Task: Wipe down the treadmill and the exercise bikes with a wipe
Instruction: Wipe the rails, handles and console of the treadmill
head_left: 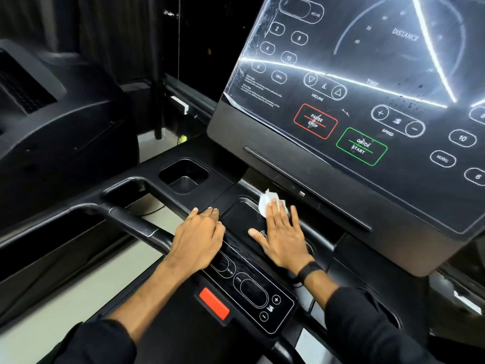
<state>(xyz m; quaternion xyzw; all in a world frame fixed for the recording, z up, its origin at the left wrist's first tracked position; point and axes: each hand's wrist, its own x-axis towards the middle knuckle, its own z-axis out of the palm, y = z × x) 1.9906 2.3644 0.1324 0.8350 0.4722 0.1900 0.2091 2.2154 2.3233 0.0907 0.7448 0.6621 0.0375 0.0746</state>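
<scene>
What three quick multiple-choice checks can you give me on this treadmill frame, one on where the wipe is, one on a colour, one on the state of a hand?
1. Where is the white wipe?
A. In the cup holder
B. Under the right hand's fingers on the flat tray below the console
C. On the red tab

2. What colour is the outline of the QUICK START button?
A. Red
B. White
C. Green

3. How does the left hand lie?
A. Flat, fingers straight, resting on the console deck
B. Curled round the handrail
C. Pinching the wipe

Answers:
1 B: the wipe sticks out from beneath the fingers of the right hand.
2 C: its frame is green; PAUSE STOP has the red one.
3 A: the fingers are straight and hold nothing.
</scene>
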